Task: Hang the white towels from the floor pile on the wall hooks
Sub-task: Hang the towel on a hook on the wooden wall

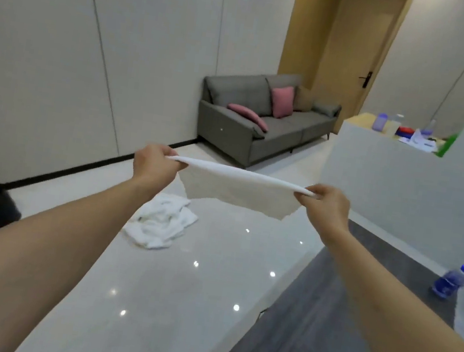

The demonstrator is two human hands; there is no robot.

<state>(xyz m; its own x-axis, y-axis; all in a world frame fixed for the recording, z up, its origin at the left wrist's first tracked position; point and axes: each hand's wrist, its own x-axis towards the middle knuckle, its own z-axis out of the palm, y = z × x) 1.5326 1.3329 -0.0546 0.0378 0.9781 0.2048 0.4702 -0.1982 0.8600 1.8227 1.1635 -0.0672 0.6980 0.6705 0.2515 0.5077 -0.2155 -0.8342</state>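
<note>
towel [240,190] hung stretched in the air between both hands, well above the floor. left hand [153,164] pinched one top corner, right hand [326,204] pinched the other, fingers curled round the hem, arms out straight in front. to my eye the edge wanted keeping taut and level until a hook was reached; no hook showed. beyond, the pile [159,225] lay crumpled on the glossy floor [177,302], the sofa [265,121] farther back.
</note>
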